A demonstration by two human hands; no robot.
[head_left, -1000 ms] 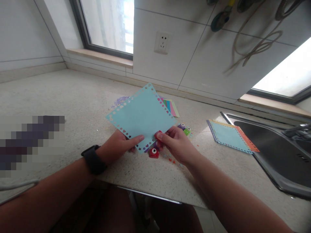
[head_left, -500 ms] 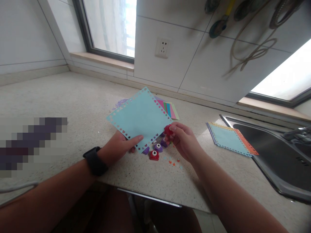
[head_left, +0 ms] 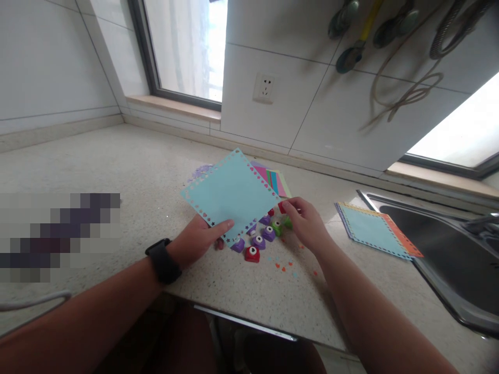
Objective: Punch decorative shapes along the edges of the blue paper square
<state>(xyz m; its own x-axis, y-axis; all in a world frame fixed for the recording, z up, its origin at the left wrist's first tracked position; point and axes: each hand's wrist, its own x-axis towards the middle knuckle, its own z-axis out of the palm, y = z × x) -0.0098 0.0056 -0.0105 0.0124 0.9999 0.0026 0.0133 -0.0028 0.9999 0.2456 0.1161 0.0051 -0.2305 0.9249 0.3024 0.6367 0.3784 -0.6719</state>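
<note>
My left hand (head_left: 202,238), with a dark watch on the wrist, pinches a light blue square of paper (head_left: 234,192) near its lower corner. Small star, heart and other shapes are cut along the paper's edges. In my right hand (head_left: 306,221) is a red craft punch (head_left: 281,207), mostly covered by the fingers. It sits at the paper's right corner; whether it touches the paper I cannot tell. Below the paper stand several more craft punches, among them a red punch (head_left: 252,253), a purple punch (head_left: 258,242) and a green punch (head_left: 276,227).
Tiny paper cut-outs (head_left: 284,266) lie scattered on the speckled counter (head_left: 140,171). Behind the held paper are coloured sheets (head_left: 283,183) and purple cut-outs (head_left: 200,170). Right of my hand, a stack of edge-punched paper (head_left: 370,228) overlaps the rim of a steel sink (head_left: 440,249).
My right hand has shifted slightly right and turned, hiding more of the red punch. More purple and green punches show below the paper. The camera view has moved a little.
</note>
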